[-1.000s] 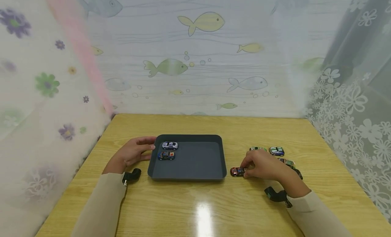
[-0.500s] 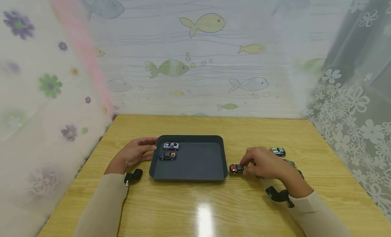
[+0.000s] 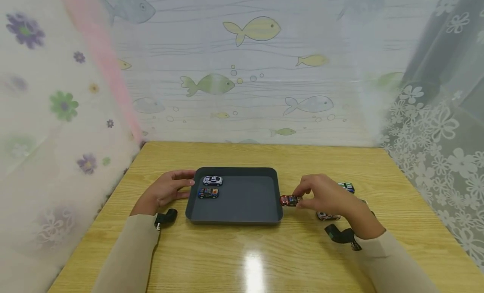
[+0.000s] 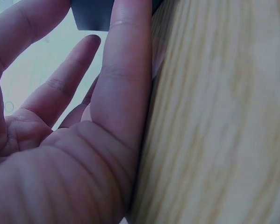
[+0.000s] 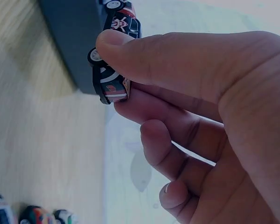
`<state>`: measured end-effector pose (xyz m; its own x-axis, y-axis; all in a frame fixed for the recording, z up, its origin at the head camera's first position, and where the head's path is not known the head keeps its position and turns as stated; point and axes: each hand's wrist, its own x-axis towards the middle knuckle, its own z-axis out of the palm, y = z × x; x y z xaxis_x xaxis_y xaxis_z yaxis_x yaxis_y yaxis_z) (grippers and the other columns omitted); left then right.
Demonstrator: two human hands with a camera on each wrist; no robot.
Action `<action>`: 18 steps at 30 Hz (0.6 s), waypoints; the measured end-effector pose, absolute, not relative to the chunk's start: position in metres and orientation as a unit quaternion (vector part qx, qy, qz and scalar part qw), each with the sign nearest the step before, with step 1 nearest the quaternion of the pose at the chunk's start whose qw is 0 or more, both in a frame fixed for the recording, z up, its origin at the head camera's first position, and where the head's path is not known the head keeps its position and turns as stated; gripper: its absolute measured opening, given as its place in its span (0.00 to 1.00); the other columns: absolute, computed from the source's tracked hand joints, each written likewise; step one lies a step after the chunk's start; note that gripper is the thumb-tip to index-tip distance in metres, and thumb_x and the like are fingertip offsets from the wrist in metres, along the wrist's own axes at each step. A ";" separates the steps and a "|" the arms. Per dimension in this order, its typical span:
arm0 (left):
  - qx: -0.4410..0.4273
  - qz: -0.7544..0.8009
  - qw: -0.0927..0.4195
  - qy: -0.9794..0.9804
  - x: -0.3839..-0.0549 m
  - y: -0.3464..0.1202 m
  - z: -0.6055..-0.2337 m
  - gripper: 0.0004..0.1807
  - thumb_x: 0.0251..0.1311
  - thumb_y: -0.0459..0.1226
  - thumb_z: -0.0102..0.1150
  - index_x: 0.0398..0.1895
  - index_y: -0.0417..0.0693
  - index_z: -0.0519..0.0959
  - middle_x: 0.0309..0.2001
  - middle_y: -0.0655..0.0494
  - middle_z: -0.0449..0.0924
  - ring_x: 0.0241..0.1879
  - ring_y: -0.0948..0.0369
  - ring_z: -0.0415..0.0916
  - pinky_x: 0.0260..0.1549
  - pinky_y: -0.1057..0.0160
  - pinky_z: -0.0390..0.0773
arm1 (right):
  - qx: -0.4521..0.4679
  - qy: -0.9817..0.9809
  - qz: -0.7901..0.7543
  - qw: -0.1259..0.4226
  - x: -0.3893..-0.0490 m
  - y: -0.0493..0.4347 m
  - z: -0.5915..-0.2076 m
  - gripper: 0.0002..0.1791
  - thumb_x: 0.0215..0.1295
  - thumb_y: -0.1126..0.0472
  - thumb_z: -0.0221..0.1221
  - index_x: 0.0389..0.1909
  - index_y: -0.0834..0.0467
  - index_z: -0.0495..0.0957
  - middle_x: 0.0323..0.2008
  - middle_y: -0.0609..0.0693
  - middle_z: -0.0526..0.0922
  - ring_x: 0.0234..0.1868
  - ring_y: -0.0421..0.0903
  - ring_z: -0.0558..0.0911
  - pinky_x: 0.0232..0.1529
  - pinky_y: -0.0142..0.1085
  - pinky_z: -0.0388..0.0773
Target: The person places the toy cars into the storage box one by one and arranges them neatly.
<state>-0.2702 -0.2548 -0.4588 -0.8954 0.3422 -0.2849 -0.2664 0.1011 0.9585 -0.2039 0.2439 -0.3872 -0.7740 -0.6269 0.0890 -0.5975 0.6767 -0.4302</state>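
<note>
My right hand (image 3: 321,195) pinches a red and black toy car (image 3: 289,200) between thumb and fingers, right at the outer right side of a dark grey tray (image 3: 242,222). In the right wrist view the toy car (image 5: 112,88) shows white wheels and a skull print, with the thumb across its side. At the tray's left side rests my left hand (image 3: 168,188), fingers mostly straight and the thumb by the rim. Inside the tray, at its left, a white toy car (image 3: 213,181) and a dark blue toy car (image 3: 208,193) stand one behind the other.
Several other toy cars lie on the wooden table (image 3: 227,259) to the right, partly hidden by my right hand, among them a white one (image 3: 328,216) and a green and white one (image 3: 347,187). A fish-patterned curtain (image 3: 211,116) hangs behind the table.
My right hand has moved the red and black toy car left and up from the table to the tray's right rim. The left hand stays by the tray.
</note>
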 end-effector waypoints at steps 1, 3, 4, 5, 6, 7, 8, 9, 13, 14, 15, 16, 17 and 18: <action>0.026 0.670 0.227 0.707 -0.270 -0.255 -0.459 0.35 0.71 0.36 0.64 0.78 0.42 0.63 0.77 0.41 0.61 0.56 0.59 0.82 0.56 0.54 0.86 | -0.333 0.915 -0.225 0.033 -0.204 0.243 -0.386 0.11 0.60 0.57 0.75 0.43 0.46 0.90 0.38 0.38 0.83 0.42 0.46 0.84 0.43 0.44 0.86; 0.027 0.667 0.228 0.708 -0.270 -0.255 -0.459 0.35 0.72 0.36 0.64 0.78 0.42 0.63 0.77 0.42 0.61 0.57 0.59 0.82 0.56 0.54 0.86 | -0.329 0.916 -0.229 0.030 -0.205 0.241 -0.383 0.11 0.59 0.57 0.76 0.43 0.46 0.90 0.38 0.38 0.84 0.43 0.47 0.84 0.44 0.45 0.86; 0.024 0.667 0.228 0.709 -0.270 -0.255 -0.459 0.34 0.72 0.36 0.64 0.78 0.43 0.64 0.77 0.42 0.61 0.57 0.59 0.82 0.56 0.54 0.86 | -0.326 0.916 -0.230 0.028 -0.205 0.240 -0.382 0.11 0.59 0.57 0.76 0.43 0.45 0.90 0.38 0.38 0.84 0.43 0.47 0.84 0.44 0.45 0.86; 0.022 0.667 0.228 0.709 -0.271 -0.254 -0.459 0.34 0.72 0.36 0.64 0.78 0.43 0.64 0.77 0.43 0.62 0.57 0.59 0.82 0.56 0.54 0.86 | -0.325 0.917 -0.230 0.025 -0.205 0.239 -0.380 0.11 0.59 0.57 0.76 0.43 0.45 0.90 0.38 0.37 0.84 0.43 0.47 0.84 0.44 0.44 0.86; 0.019 0.667 0.228 0.709 -0.271 -0.254 -0.459 0.34 0.71 0.36 0.64 0.77 0.44 0.65 0.77 0.44 0.62 0.57 0.59 0.82 0.56 0.54 0.86 | -0.326 0.916 -0.230 0.021 -0.205 0.238 -0.379 0.11 0.59 0.57 0.76 0.43 0.45 0.90 0.38 0.37 0.84 0.43 0.47 0.84 0.44 0.43 0.86; 0.023 0.665 0.228 0.711 -0.271 -0.254 -0.459 0.34 0.72 0.36 0.63 0.78 0.43 0.64 0.77 0.43 0.61 0.57 0.59 0.82 0.57 0.54 0.85 | -0.328 0.916 -0.230 0.017 -0.205 0.237 -0.378 0.11 0.59 0.57 0.76 0.43 0.45 0.90 0.38 0.37 0.84 0.42 0.47 0.84 0.44 0.42 0.85; 0.023 0.664 0.228 0.712 -0.271 -0.254 -0.459 0.34 0.72 0.37 0.64 0.78 0.43 0.64 0.77 0.43 0.61 0.58 0.59 0.82 0.57 0.54 0.85 | -0.331 0.915 -0.230 0.013 -0.206 0.236 -0.377 0.11 0.59 0.56 0.76 0.43 0.45 0.90 0.38 0.37 0.84 0.42 0.46 0.84 0.44 0.41 0.85; 0.023 0.663 0.228 0.713 -0.271 -0.254 -0.459 0.35 0.72 0.37 0.64 0.78 0.43 0.63 0.77 0.43 0.61 0.57 0.59 0.82 0.56 0.54 0.86 | -0.333 0.914 -0.231 0.009 -0.206 0.235 -0.376 0.11 0.59 0.56 0.76 0.43 0.45 0.90 0.38 0.37 0.84 0.42 0.45 0.83 0.43 0.40 0.85; 0.024 0.664 0.227 0.713 -0.270 -0.254 -0.458 0.35 0.72 0.37 0.64 0.78 0.43 0.64 0.77 0.43 0.61 0.57 0.60 0.82 0.56 0.55 0.86 | -0.342 0.911 -0.231 0.001 -0.208 0.227 -0.373 0.11 0.59 0.55 0.76 0.43 0.43 0.90 0.37 0.36 0.84 0.40 0.38 0.81 0.43 0.37 0.84; 0.023 0.664 0.227 0.713 -0.270 -0.255 -0.458 0.35 0.71 0.37 0.64 0.78 0.43 0.64 0.77 0.43 0.62 0.57 0.60 0.82 0.56 0.55 0.86 | -0.343 0.910 -0.232 0.000 -0.208 0.225 -0.372 0.11 0.58 0.54 0.77 0.42 0.43 0.90 0.37 0.35 0.84 0.40 0.37 0.81 0.43 0.36 0.84; 0.028 0.663 0.227 0.713 -0.270 -0.255 -0.458 0.35 0.72 0.37 0.64 0.78 0.42 0.63 0.77 0.42 0.61 0.57 0.60 0.82 0.56 0.55 0.86 | -0.343 0.910 -0.234 0.000 -0.208 0.222 -0.371 0.11 0.58 0.54 0.77 0.42 0.43 0.90 0.37 0.35 0.84 0.40 0.36 0.80 0.43 0.36 0.83; 0.027 0.664 0.226 0.712 -0.270 -0.255 -0.458 0.35 0.72 0.37 0.64 0.78 0.42 0.63 0.77 0.42 0.61 0.56 0.60 0.82 0.56 0.55 0.86 | -0.343 0.909 -0.236 0.000 -0.209 0.220 -0.370 0.11 0.58 0.55 0.77 0.43 0.42 0.90 0.37 0.35 0.84 0.40 0.36 0.80 0.43 0.36 0.83; 0.029 0.664 0.227 0.712 -0.270 -0.256 -0.458 0.35 0.72 0.37 0.63 0.78 0.42 0.63 0.77 0.41 0.61 0.56 0.60 0.83 0.56 0.55 0.86 | -0.343 0.909 -0.238 -0.001 -0.209 0.218 -0.369 0.12 0.58 0.55 0.77 0.43 0.43 0.90 0.37 0.35 0.84 0.40 0.36 0.80 0.43 0.36 0.83; 0.031 0.664 0.227 0.712 -0.270 -0.256 -0.458 0.35 0.72 0.37 0.63 0.78 0.41 0.63 0.77 0.41 0.61 0.56 0.60 0.83 0.56 0.55 0.86 | -0.343 0.908 -0.240 -0.002 -0.209 0.215 -0.368 0.12 0.58 0.55 0.77 0.43 0.43 0.90 0.37 0.35 0.84 0.40 0.36 0.80 0.43 0.36 0.83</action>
